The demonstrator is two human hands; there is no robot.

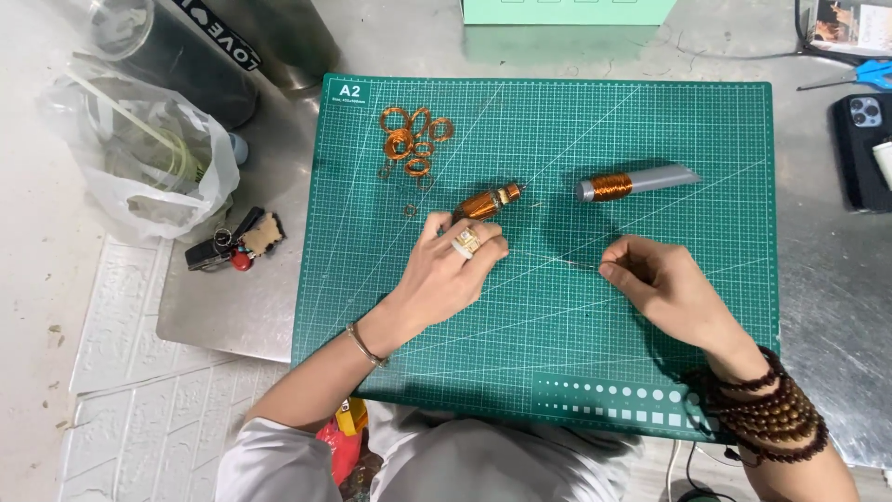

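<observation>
Looking down from head height, two bare hands work over a green cutting mat (pixel 557 372) printed with a white grid, lying on a grey metal table (pixel 818 279). The left hand (pixel 446 274), wearing a ring and a thin bracelet, closes its fingers around the near end of a tool wound with copper wire (pixel 488 202) near the mat's middle. The right hand (pixel 664 284), its wrist wrapped in brown bead strands, pinches a thin wire (pixel 557 261) that stretches between the two hands. Just beyond it lies a grey spool wound with copper wire (pixel 632 183). Farther left sits a cluster of small copper wire rings (pixel 413 139). Off the mat, keys (pixel 232 246) and a plastic bag (pixel 139 158) lie left, a phone (pixel 859 149) right.
</observation>
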